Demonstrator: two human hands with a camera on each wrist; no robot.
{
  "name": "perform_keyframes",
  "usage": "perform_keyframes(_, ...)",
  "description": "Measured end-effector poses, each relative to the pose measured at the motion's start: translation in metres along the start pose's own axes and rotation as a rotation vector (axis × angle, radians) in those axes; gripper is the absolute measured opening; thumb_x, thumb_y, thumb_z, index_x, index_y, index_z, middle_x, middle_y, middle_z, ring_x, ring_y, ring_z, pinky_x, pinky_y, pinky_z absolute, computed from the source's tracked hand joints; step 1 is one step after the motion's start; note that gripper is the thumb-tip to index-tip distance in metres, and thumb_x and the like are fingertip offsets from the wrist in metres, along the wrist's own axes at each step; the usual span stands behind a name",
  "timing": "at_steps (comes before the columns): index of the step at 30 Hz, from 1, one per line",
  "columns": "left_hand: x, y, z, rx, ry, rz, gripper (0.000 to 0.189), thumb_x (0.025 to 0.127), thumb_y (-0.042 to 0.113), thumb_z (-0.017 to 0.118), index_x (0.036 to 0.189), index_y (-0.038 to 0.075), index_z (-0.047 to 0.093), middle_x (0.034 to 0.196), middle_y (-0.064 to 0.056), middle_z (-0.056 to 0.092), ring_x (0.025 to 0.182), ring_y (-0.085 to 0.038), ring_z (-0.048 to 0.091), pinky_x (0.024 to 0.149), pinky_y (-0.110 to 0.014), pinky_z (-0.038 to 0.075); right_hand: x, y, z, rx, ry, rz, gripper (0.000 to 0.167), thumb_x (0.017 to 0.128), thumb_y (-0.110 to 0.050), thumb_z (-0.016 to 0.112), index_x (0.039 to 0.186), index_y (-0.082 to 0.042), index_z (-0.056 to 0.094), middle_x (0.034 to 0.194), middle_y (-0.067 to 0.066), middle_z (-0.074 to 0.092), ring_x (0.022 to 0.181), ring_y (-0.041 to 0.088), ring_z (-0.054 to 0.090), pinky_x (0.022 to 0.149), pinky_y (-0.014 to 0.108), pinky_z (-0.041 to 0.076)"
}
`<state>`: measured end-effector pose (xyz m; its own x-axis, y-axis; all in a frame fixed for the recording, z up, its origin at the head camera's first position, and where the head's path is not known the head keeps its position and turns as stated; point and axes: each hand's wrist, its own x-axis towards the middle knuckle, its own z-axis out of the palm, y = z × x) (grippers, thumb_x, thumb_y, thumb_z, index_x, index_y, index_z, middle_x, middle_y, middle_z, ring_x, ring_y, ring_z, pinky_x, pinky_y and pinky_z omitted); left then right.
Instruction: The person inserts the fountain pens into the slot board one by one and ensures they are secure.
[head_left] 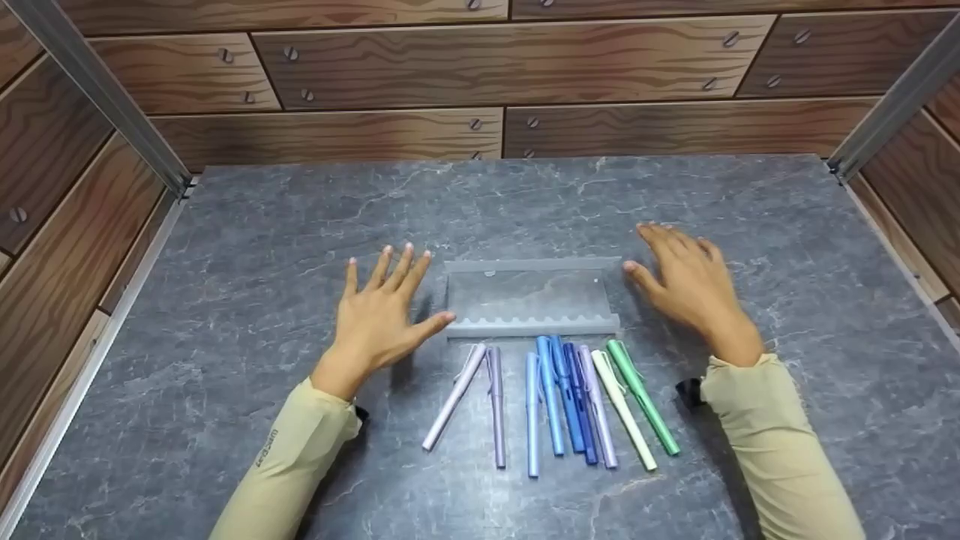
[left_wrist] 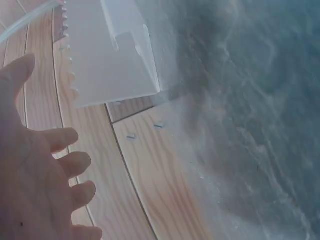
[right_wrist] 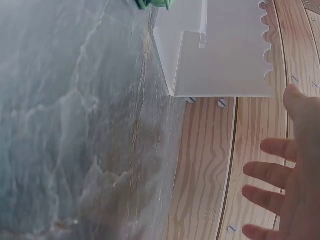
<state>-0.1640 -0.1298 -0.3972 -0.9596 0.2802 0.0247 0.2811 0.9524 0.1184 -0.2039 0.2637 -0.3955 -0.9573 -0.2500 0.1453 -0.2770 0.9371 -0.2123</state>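
Fingers [head_left: 417, 271] of the left hand [head_left: 375, 319] are spread well apart with the thumb stretched to the side, and those of the right hand [head_left: 694, 289] are extended and somewhat looser, its thumb also apart. Nearest are the left sleeve [head_left: 281, 450] and right sleeve [head_left: 765, 427], both pale khaki, the left carrying small dark lettering. Between them lie nine pens, clip ends pointing away: a pale lilac pen [head_left: 454, 399] and a purple pen [head_left: 496, 409] converge at the left, then a light blue pen [head_left: 532, 416], two mid-blue ones, a dark blue pen [head_left: 581, 405], a lilac pen [head_left: 598, 409], a pale green pen [head_left: 622, 409] and a green pen [head_left: 643, 395] fan out to the right. Just beyond stands a translucent holder [head_left: 532, 329] with scalloped notches, between the hands; the left thumb overlaps its end from above, though the left wrist view shows a gap, and the right thumb is just beside the other end. Behind stretches the grey marbled tabletop [head_left: 225, 300], then a wood-patterned wall [head_left: 510, 64].
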Motion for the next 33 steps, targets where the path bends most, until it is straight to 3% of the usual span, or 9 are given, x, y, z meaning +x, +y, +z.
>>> perform_keyframes(9, -0.014, 0.007, 0.001, -0.031, 0.047, 0.123, 0.088, 0.084, 0.076, 0.040, 0.154, 0.027, 0.020, 0.159, -0.001, 0.023, 0.148, -0.027, 0.020, 0.119, -0.057, 0.006, 0.004, -0.005, 0.001, 0.093, 0.005, -0.064, 0.061, 0.097, -0.049, 0.047, 0.144, -0.011, 0.041, 0.135, 0.021, 0.051, 0.125, 0.042, 0.046, 0.098, 0.057, 0.035)
perform_keyframes(17, -0.024, 0.012, 0.003, -0.044, 0.079, 0.211, 0.087, 0.081, 0.075, 0.047, 0.151, 0.025, 0.033, 0.151, -0.003, 0.042, 0.137, -0.030, 0.044, 0.112, -0.057, 0.030, 0.007, -0.008, 0.003, 0.123, -0.044, -0.049, 0.058, 0.097, -0.048, 0.048, 0.141, -0.011, 0.044, 0.119, 0.016, 0.059, 0.101, 0.034, 0.058, 0.077, 0.053, 0.047)
perform_keyframes(21, -0.027, 0.016, 0.004, -0.077, 0.099, 0.245, 0.086, 0.079, 0.075, 0.051, 0.147, 0.023, 0.041, 0.137, -0.007, 0.058, 0.121, -0.030, 0.059, 0.102, -0.053, 0.042, 0.008, -0.009, 0.005, 0.140, -0.057, -0.053, 0.056, 0.097, -0.048, 0.047, 0.140, -0.012, 0.046, 0.114, 0.012, 0.060, 0.095, 0.030, 0.060, 0.073, 0.049, 0.048)
perform_keyframes(25, -0.028, 0.020, 0.006, -0.106, 0.085, 0.268, 0.083, 0.078, 0.074, 0.054, 0.143, 0.023, 0.046, 0.122, -0.007, 0.068, 0.101, -0.028, 0.068, 0.080, -0.043, 0.052, 0.008, -0.010, 0.008, 0.190, -0.057, -0.060, 0.053, 0.097, -0.047, 0.049, 0.138, -0.013, 0.049, 0.109, 0.011, 0.063, 0.094, 0.028, 0.061, 0.073, 0.048, 0.048)
perform_keyframes(29, -0.025, 0.021, 0.008, -0.151, 0.035, 0.267, 0.080, 0.076, 0.072, 0.058, 0.141, 0.026, 0.049, 0.105, -0.001, 0.074, 0.076, -0.022, 0.068, 0.054, -0.032, 0.045, 0.009, -0.012, 0.010, 0.269, -0.055, -0.061, 0.048, 0.098, -0.041, 0.051, 0.133, -0.009, 0.053, 0.107, 0.012, 0.064, 0.093, 0.028, 0.061, 0.074, 0.046, 0.047)
perform_keyframes(33, -0.022, 0.021, 0.009, -0.209, -0.044, 0.253, 0.074, 0.077, 0.066, 0.063, 0.139, 0.026, 0.050, 0.092, 0.003, 0.073, 0.064, -0.017, 0.062, 0.050, -0.030, 0.041, 0.009, -0.013, 0.010, 0.338, -0.059, -0.054, 0.042, 0.098, -0.035, 0.053, 0.128, -0.006, 0.056, 0.103, 0.013, 0.065, 0.090, 0.026, 0.059, 0.074, 0.040, 0.044)
